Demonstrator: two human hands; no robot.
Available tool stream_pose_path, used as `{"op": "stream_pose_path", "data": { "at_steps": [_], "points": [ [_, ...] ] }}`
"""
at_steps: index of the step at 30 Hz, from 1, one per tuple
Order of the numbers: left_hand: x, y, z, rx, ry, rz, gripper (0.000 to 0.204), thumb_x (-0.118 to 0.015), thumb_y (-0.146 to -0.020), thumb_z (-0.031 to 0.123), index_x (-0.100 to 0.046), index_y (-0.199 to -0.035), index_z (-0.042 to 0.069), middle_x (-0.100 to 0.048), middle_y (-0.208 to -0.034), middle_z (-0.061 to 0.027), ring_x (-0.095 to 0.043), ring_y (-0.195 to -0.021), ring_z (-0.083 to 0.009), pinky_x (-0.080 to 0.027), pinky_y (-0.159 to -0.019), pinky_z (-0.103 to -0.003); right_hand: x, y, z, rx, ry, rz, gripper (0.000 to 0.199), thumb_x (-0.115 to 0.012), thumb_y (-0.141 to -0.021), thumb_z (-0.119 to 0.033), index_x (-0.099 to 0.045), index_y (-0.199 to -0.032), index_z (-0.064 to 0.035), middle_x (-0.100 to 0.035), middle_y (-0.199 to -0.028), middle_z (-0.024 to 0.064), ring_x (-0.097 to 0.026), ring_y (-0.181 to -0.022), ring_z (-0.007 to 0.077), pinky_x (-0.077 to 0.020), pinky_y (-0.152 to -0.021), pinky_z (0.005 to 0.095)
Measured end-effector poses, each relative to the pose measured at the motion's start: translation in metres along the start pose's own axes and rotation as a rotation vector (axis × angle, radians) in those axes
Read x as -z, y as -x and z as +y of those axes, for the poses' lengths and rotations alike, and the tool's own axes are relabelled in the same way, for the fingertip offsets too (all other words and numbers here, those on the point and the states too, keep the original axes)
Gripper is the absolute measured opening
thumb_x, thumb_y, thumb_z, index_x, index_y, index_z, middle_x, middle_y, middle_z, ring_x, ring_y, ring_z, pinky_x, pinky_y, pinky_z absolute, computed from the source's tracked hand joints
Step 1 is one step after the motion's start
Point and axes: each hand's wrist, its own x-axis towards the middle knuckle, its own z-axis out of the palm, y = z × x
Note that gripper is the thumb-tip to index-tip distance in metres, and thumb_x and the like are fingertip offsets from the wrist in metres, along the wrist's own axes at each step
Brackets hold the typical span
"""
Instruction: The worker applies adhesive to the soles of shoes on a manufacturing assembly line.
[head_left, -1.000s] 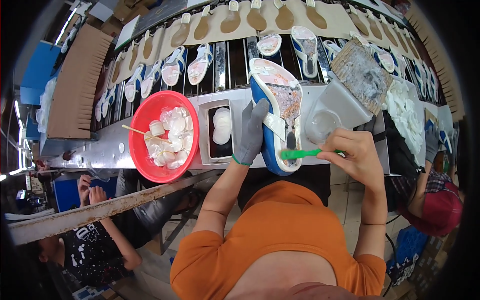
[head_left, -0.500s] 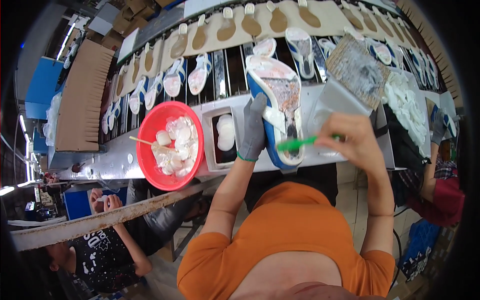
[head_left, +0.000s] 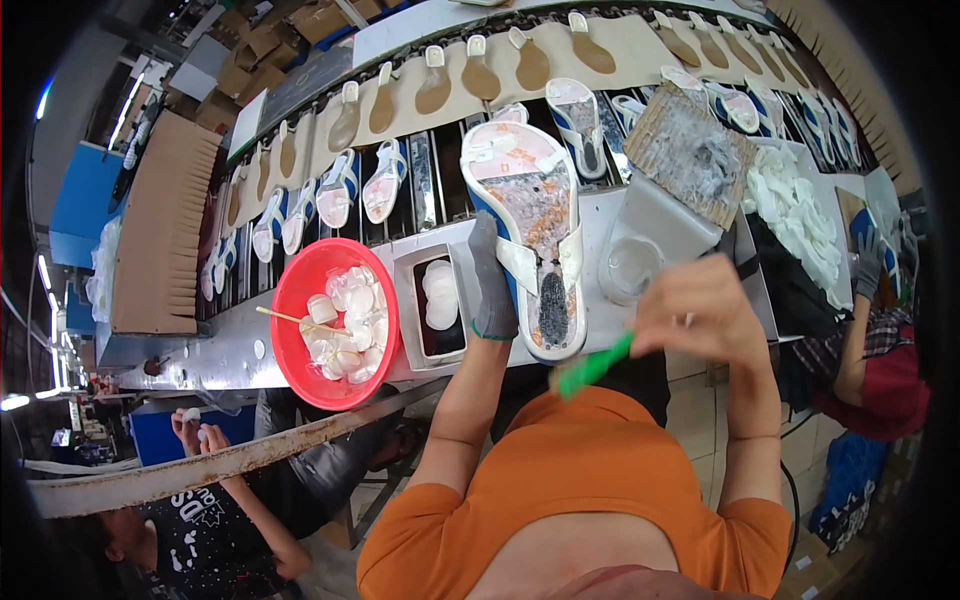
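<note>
In the grey-gloved left hand (head_left: 492, 285) is a sandal (head_left: 548, 215) with white straps and a blue edge, its underside turned up. The sole shows a pinkish front, a rough speckled middle and a dark oval patch at the heel. My left fingers wrap round its left side; some are hidden beneath it. My bare right hand (head_left: 700, 312) pinches a green-handled brush (head_left: 597, 368) just below and right of the heel, apart from the sole. Its bristles are blurred. A clear round cup (head_left: 632, 265) sits just beyond the right hand.
To the left stand a red basin (head_left: 287, 362) of whitish pieces with a stick, and a pale tray (head_left: 407, 300) holding white pads. A grey-smeared brown board (head_left: 690, 150) leans at right, near white cloths (head_left: 795, 215). Sandals (head_left: 383, 182) and loose soles (head_left: 433, 85) line the conveyor. Other people work on both sides.
The brush has lifted off the heel and moved down toward me. The sandal has turned so its sole faces up more fully, and my left hand has shifted slightly left and down.
</note>
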Motion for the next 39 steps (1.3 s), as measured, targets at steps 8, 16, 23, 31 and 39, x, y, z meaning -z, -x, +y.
{"op": "stream_pose_path", "data": {
  "at_steps": [8, 16, 23, 31, 39],
  "points": [
    [-0.006, 0.007, 0.003, -0.254, -0.022, 0.074, 0.083, -0.054, -0.091, 0.060, -0.032, -0.150, 0.006, -0.048, -0.144, -0.0137, -0.051, -0.130, -0.0269, -0.041, -0.109, -0.041, -0.004, 0.004, -0.006, -0.096, -0.068, 0.061, 0.015, -0.082, -0.076, -0.010, -0.070, -0.073, -0.0015, -0.067, -0.071, 0.0050, -0.060, -0.059, 0.0144, -0.0397, -0.050, 0.0272],
    [0.004, 0.015, 0.003, -0.381, -0.186, 0.207, 0.084, -0.051, -0.090, 0.061, -0.033, -0.149, 0.005, -0.048, -0.142, -0.0139, -0.053, -0.127, -0.0275, -0.043, -0.107, -0.042, -0.016, 0.013, -0.010, -0.208, -0.032, 0.386, 0.011, -0.079, -0.078, -0.002, -0.071, -0.082, 0.0039, -0.066, -0.073, 0.0072, -0.059, -0.062, 0.0125, -0.0395, -0.054, 0.0238],
    [0.007, 0.006, -0.001, -0.402, -0.215, 0.201, 0.057, -0.054, -0.095, 0.045, -0.051, -0.129, 0.000, -0.061, -0.111, -0.0094, -0.060, -0.101, -0.0181, -0.050, -0.086, -0.033, -0.032, 0.007, -0.020, -0.153, 0.420, 0.310, 0.017, -0.083, -0.073, -0.005, -0.071, -0.084, 0.0016, -0.066, -0.073, 0.0073, -0.064, -0.065, 0.0161, -0.0444, -0.055, 0.0260],
    [0.008, 0.013, -0.001, -0.167, -0.205, -0.007, 0.072, -0.053, -0.096, 0.054, -0.046, -0.140, -0.002, -0.060, -0.129, -0.0157, -0.063, -0.110, -0.0215, -0.052, -0.093, -0.035, -0.011, -0.006, -0.003, -0.088, 0.290, 0.322, 0.015, -0.082, -0.075, -0.006, -0.071, -0.082, 0.0015, -0.067, -0.076, 0.0082, -0.063, -0.062, 0.0171, -0.0451, -0.053, 0.0273],
    [0.014, 0.020, 0.001, 0.053, -0.500, -0.321, 0.097, -0.067, -0.079, 0.064, -0.046, -0.137, -0.011, -0.064, -0.121, -0.0179, -0.065, -0.106, -0.0222, -0.053, -0.091, -0.034, 0.022, -0.032, 0.029, -0.147, 0.444, 0.480, 0.013, -0.078, -0.080, -0.006, -0.069, -0.083, 0.0017, -0.067, -0.079, 0.0089, -0.065, -0.067, 0.0184, -0.0474, -0.056, 0.0271]
  ]
}}
